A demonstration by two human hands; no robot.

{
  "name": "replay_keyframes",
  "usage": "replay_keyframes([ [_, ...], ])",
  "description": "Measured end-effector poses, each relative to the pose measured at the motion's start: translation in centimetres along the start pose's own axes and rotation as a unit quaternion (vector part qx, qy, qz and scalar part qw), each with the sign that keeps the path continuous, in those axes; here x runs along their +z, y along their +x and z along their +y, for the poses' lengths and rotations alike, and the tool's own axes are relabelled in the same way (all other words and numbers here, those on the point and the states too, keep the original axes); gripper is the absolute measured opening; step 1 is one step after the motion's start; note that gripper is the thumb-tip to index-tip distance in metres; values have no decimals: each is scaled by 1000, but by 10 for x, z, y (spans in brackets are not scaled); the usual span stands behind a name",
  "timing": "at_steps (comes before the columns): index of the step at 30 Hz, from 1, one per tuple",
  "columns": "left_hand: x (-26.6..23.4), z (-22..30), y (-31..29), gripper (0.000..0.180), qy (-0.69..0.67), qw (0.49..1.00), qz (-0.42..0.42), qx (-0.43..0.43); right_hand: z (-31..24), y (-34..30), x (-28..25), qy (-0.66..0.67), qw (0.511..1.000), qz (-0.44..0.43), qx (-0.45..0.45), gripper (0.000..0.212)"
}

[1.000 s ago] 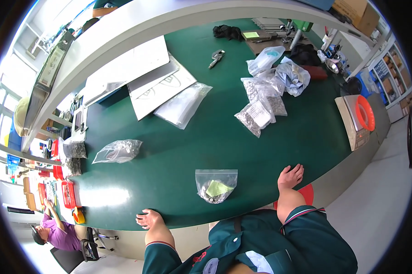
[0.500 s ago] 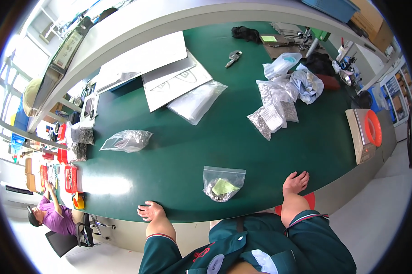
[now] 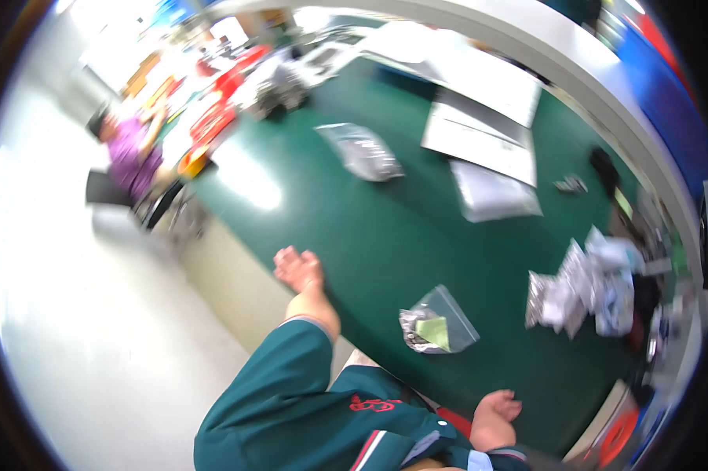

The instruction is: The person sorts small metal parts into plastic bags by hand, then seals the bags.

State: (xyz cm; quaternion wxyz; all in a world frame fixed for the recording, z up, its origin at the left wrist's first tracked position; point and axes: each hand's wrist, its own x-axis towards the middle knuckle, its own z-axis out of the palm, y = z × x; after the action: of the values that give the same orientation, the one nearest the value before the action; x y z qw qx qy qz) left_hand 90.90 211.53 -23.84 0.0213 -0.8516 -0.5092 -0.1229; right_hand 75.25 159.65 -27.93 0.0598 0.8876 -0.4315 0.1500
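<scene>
My left hand [image 3: 299, 269] rests at the front edge of the green table with its fingers apart and nothing in it. Farther right, my right hand [image 3: 497, 410] lies by the same edge, its fingers loosely bent and no object in it. Between the two hands lies a clear zip bag [image 3: 439, 320] of small metal parts with a yellow-green paper slip; neither hand touches it. Beyond my left hand is another clear bag [image 3: 368, 154] with greyish contents.
White boards [image 3: 479, 133] and a stack of clear plastic sleeves [image 3: 495, 192] lie toward the back. Several bags of parts [image 3: 566, 294] are heaped at the right, near a scale with a red ring [image 3: 619, 438]. A person in purple [image 3: 134, 153] sits at the far left beside red bins [image 3: 211, 122].
The whole view has swung left and tilted, with some blur, bringing in more floor and the seated person. Both hands stay at the table edge, empty. The zip bag between them appears unmoved on the table.
</scene>
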Motion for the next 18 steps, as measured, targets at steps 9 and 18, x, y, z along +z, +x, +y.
replay_keyframes([
  [9, 7, -12, -9, 45, -15, 999, 5, -51, -7, 2, 1, 57, 981, -34, -181, 43],
  [18, 9, -2, -9, 45, -13, 999, 8, -47, -8, 8, 4, 53, 979, -48, -193, 42],
])
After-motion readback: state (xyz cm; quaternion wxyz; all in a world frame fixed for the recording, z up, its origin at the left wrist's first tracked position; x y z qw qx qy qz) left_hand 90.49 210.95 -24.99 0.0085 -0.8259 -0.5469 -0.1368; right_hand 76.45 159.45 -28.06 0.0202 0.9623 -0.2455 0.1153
